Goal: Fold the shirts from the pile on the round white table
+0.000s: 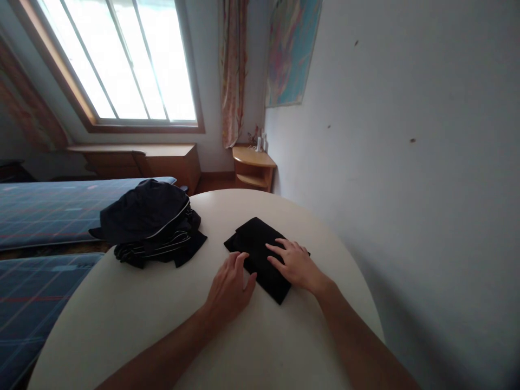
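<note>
The folded black cloth (257, 244) is lying to the right of the pile of dark clothes (152, 216), on the same round table (122, 303). The right hand (296, 265), farther from the pile, is resting on the cloth with fingers spread, gripping nothing. The left hand (229, 286), nearer the pile, is curving half open at the cloth's edge, thumb apart, without visible grip. If the hands are pressing unevenly, the layers could be sliding and creasing; if the left fingers are dragging the edge, the fold could be opening.
</note>
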A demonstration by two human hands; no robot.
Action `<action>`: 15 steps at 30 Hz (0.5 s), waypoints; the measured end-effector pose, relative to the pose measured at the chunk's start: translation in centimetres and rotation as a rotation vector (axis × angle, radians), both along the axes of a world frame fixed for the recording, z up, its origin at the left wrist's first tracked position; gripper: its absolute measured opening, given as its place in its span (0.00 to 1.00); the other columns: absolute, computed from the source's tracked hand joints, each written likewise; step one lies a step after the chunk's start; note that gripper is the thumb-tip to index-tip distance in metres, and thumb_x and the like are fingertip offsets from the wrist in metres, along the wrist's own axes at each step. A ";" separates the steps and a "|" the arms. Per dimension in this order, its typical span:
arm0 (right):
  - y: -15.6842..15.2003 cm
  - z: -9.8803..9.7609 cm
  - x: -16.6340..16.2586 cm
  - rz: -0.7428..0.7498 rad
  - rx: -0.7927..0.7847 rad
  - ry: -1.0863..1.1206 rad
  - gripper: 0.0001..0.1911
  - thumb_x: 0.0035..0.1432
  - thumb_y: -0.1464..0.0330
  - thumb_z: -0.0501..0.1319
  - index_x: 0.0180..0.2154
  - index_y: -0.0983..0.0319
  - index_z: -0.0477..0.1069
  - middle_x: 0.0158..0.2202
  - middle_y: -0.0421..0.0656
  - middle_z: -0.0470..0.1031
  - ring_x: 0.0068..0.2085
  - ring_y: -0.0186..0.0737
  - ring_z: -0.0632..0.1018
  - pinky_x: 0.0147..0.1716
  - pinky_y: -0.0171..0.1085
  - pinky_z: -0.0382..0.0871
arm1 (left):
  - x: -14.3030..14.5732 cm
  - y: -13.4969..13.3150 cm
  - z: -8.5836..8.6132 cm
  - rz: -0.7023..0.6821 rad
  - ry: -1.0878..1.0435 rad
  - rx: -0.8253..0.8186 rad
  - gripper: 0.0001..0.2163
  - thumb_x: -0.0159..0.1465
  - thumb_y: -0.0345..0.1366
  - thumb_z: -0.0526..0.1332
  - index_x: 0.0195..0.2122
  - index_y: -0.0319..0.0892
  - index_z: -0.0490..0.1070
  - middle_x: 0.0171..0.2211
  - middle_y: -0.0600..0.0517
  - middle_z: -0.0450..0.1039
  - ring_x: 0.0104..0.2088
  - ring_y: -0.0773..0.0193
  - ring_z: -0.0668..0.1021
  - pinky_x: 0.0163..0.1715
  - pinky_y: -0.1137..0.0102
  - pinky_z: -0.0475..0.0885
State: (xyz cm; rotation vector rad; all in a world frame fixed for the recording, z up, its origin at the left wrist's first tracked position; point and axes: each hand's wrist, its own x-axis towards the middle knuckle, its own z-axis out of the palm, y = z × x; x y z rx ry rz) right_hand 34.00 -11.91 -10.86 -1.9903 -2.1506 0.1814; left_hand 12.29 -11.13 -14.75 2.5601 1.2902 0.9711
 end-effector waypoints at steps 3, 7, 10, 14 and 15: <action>-0.7 1.2 -0.7 -0.039 0.043 0.032 0.23 0.67 0.56 0.52 0.59 0.52 0.70 0.54 0.48 0.75 0.53 0.51 0.75 0.53 0.48 0.66 | -0.3 -0.2 -0.4 -0.005 -0.032 -0.063 0.23 0.69 0.42 0.55 0.63 0.43 0.52 0.57 0.39 0.65 0.56 0.48 0.73 0.54 0.52 0.70; -0.5 1.4 -1.3 -0.113 0.132 0.133 0.23 0.70 0.58 0.48 0.57 0.57 0.71 0.47 0.48 0.79 0.47 0.46 0.78 0.50 0.43 0.68 | -0.6 0.7 -0.7 0.012 -0.104 -0.105 0.26 0.71 0.45 0.51 0.67 0.45 0.47 0.60 0.39 0.64 0.58 0.50 0.72 0.58 0.52 0.67; 0.2 0.1 -1.6 -0.066 0.169 0.095 0.27 0.70 0.55 0.48 0.64 0.59 0.63 0.64 0.50 0.65 0.64 0.49 0.65 0.62 0.47 0.58 | -0.6 1.1 -0.9 0.018 -0.180 -0.225 0.25 0.72 0.45 0.50 0.66 0.44 0.49 0.61 0.40 0.64 0.58 0.53 0.74 0.57 0.55 0.69; 0.9 -1.9 -2.2 -0.021 -0.006 0.030 0.33 0.69 0.50 0.45 0.69 0.57 0.51 0.72 0.49 0.45 0.71 0.53 0.48 0.66 0.55 0.44 | -0.2 1.1 -1.3 0.014 -0.234 -0.343 0.25 0.71 0.43 0.50 0.67 0.42 0.49 0.63 0.40 0.63 0.60 0.54 0.72 0.56 0.57 0.71; 0.9 -2.2 -2.4 -0.031 -0.020 0.019 0.34 0.69 0.50 0.44 0.70 0.57 0.50 0.72 0.49 0.44 0.71 0.54 0.46 0.67 0.56 0.42 | -0.1 1.1 -1.3 0.015 -0.223 -0.320 0.26 0.71 0.42 0.51 0.68 0.41 0.49 0.64 0.39 0.62 0.61 0.53 0.70 0.58 0.56 0.69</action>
